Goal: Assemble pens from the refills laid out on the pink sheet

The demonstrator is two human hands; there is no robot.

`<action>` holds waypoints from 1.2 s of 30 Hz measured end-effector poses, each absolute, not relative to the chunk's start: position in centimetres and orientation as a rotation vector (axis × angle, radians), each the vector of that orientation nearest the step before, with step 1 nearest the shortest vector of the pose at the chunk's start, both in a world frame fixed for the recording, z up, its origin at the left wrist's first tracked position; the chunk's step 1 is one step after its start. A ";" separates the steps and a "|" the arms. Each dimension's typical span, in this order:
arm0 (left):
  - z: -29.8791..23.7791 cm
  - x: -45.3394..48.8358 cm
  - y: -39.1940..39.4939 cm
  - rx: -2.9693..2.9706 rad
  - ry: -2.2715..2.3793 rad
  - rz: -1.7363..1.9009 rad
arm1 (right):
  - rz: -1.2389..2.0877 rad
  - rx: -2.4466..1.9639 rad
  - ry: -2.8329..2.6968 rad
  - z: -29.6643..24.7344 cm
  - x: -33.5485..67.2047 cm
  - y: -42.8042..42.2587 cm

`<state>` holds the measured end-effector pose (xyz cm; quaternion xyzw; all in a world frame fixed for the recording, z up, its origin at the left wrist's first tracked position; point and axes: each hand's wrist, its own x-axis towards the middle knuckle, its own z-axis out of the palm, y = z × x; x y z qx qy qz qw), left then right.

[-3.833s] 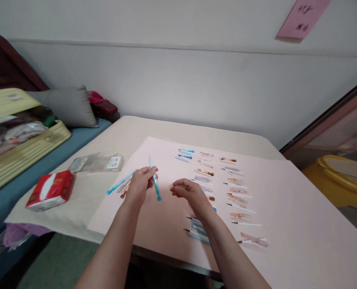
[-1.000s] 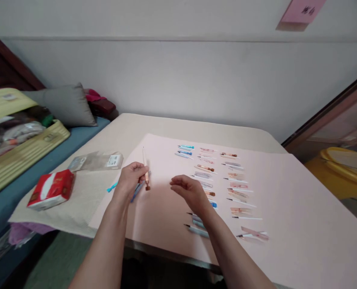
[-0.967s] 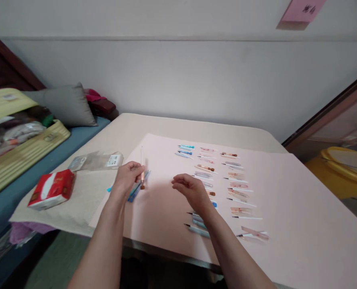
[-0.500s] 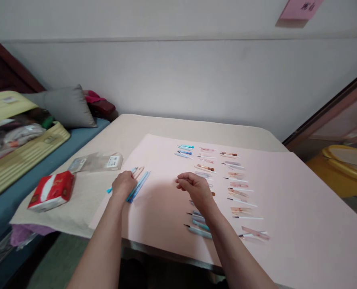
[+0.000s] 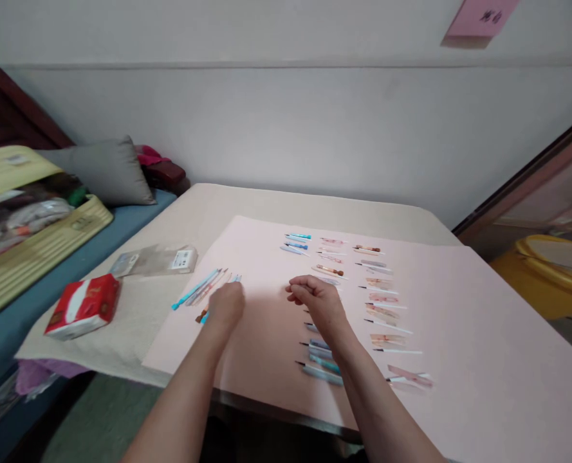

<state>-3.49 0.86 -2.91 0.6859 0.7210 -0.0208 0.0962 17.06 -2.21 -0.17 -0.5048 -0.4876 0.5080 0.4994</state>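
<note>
My left hand (image 5: pixel 226 305) is lowered over slim blue pen-like sticks (image 5: pixel 238 278) on the pink sheet. Their tips show beyond the knuckles; its fingers are hidden. Just left of it lies a fan of blue, pinkish and brown-ended sticks (image 5: pixel 196 289). My right hand (image 5: pixel 318 301) hovers over the middle column, thumb and fingers drawn together with nothing visible in them. It covers part of that column. Around it lie a brown-and-orange stick (image 5: pixel 331 271) with a white one, and grey-blue sticks (image 5: pixel 320 373) with dark points nearer me.
Further right runs another column of sticks and pinkish strips (image 5: pixel 382 298). A clear plastic package (image 5: pixel 155 260) and a red tissue pack (image 5: pixel 83 305) lie on the table's left. A bed with a grey pillow (image 5: pixel 107 170) adjoins it; a yellow bin (image 5: pixel 541 276) stands at right.
My left hand has shifted right, from the left bunch onto the blue sticks, uncovering the fan of sticks it hid. My right hand has barely moved.
</note>
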 end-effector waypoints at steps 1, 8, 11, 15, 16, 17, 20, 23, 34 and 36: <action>-3.2 -2.4 0.4 2.080 2.091 -0.052 | 1.223 -1.224 -1.182 -0.1 17.1 -2.2; -4.8 0.0 -0.8 2.170 2.056 -0.045 | 1.222 -1.233 -1.193 0.2 17.2 -2.2; -5.0 -0.8 -0.6 2.163 2.084 -0.057 | 1.217 -1.229 -1.189 0.2 17.3 -2.2; -5.3 -1.7 0.0 2.161 2.114 -0.072 | 1.211 -1.208 -1.161 0.4 17.5 -2.2; -5.3 -1.9 0.1 2.159 2.122 -0.076 | 1.208 -1.207 -1.152 0.5 17.6 -2.2; -5.4 -2.1 0.2 2.156 2.131 -0.079 | 1.202 -1.208 -1.144 0.6 17.6 -2.2; -5.4 -2.5 0.4 2.138 2.174 -0.086 | 1.182 -1.214 -1.122 0.8 17.9 -2.2; -5.4 -2.7 0.6 2.127 2.213 -0.093 | 1.173 -1.221 -1.109 1.0 18.0 -2.3; -5.3 -2.9 1.2 2.119 2.284 -0.116 | 1.159 -1.223 -1.092 1.1 18.3 -2.2; -5.3 -3.0 1.3 2.119 2.288 -0.113 | 1.168 -1.221 -1.089 1.0 18.3 -2.2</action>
